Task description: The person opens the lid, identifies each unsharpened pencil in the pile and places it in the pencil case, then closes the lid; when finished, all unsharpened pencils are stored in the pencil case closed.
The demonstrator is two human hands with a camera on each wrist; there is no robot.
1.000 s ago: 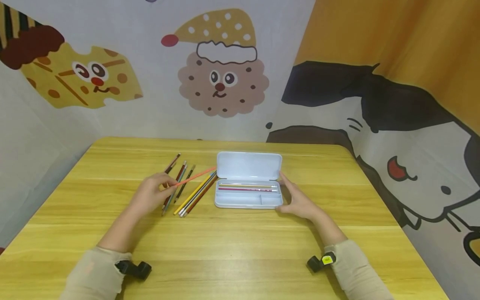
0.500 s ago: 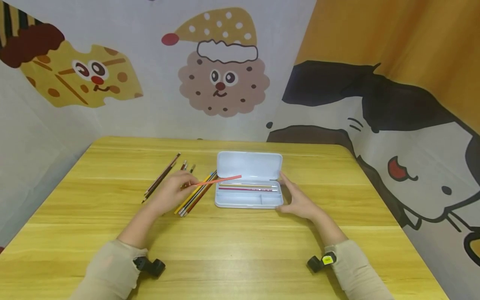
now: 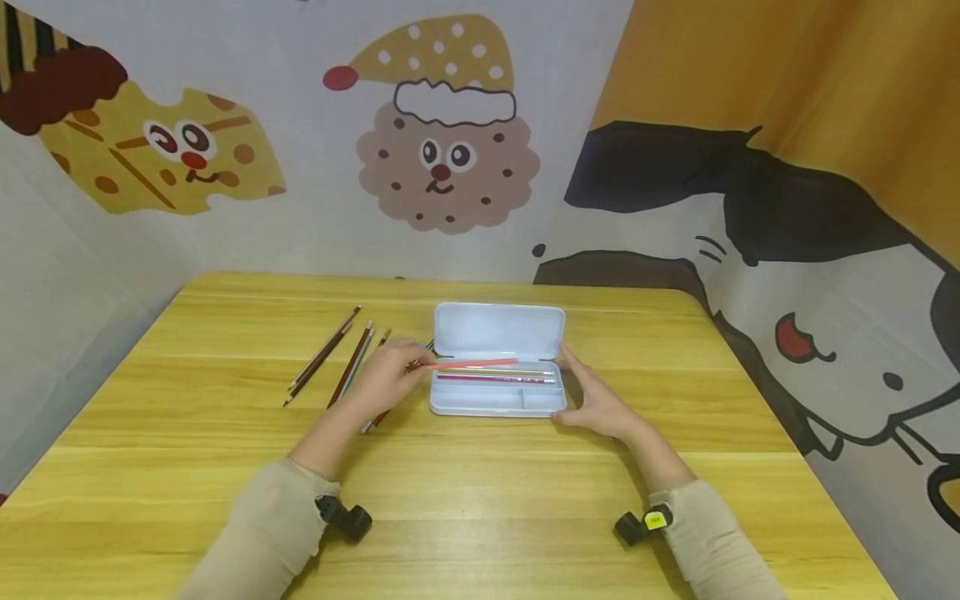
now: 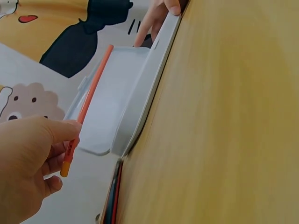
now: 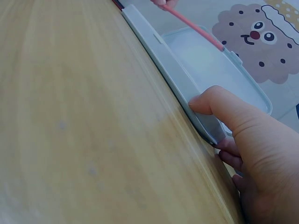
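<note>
My left hand (image 3: 384, 375) pinches an orange-red pencil (image 3: 480, 363) near one end, between thumb and fingers. The pencil lies level above the back of an open white pencil case (image 3: 480, 406), apart from it in the left wrist view. Inside the case's long back compartment are a red pencil (image 3: 487, 379) and a yellowish one just behind it. My right hand (image 3: 596, 406) grips the case's right end, its thumb (image 5: 203, 103) on the front wall and other fingers round the end. The case's lid (image 3: 498, 331) stands raised at the back.
Left of my left hand lie two dark pencils (image 3: 318, 362) and another small group of pencils (image 3: 351, 367). More pencils are partly hidden under the left hand, close to the case. A cartoon-printed cloth (image 3: 300, 242) hangs behind the wooden table (image 3: 465, 517).
My left hand has carried the orange-red pencil rightward from the loose pencils to above the case, turning it nearly parallel to the case. The right hand and case have stayed in place.
</note>
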